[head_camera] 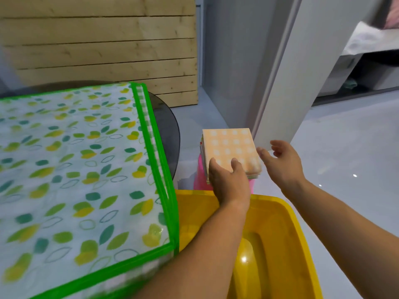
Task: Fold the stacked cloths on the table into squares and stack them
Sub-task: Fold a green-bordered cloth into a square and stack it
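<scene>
Orange-dotted stack of cloths (231, 147) sits on a pink thing (199, 175) beside the counter (86, 147). The left hand (228, 180) curls its fingers over the near edge, and the right hand (282, 162) hovers, fingers spread. Lifted lopsided, layers could slide off.

The left hand (228, 182) covers the near left corner of the stack (231, 145), whose lower cloths show only as thin coloured edges. The pink thing (199, 175) beneath is mostly hidden, its kind unclear. The tub (280, 223) runs off the bottom edge. The cover (75, 158), cut off at left, blurs near the bottom and hides most of the table (168, 126).
</scene>
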